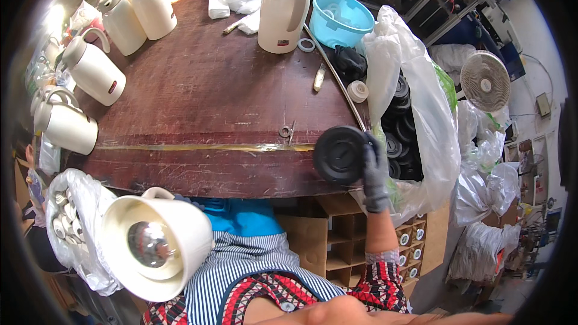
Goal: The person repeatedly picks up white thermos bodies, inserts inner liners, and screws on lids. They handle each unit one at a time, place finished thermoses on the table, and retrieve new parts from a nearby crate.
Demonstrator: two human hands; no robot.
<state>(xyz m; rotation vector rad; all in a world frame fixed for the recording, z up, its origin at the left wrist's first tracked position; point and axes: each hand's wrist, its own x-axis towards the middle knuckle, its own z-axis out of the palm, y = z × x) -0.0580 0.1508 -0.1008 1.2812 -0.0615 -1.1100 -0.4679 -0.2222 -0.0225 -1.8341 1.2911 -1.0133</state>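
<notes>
My right hand, in a grey glove, grips a round black plastic cap by its edge, over the table's near right edge. In front of my body at the lower left, a cream vacuum jug is held tilted, its wide open end facing up at me and a shiny silver liner showing inside. Just a scrap of my dark-gloved left hand shows behind the jug near its handle; the fingers are hidden. Beside my right hand, a clear plastic bag holds several black caps.
Finished-looking cream jugs line the left of the brown table; another jug stands at the back beside a blue basin. A bag of small white parts sits left. Below the table are divided cardboard boxes.
</notes>
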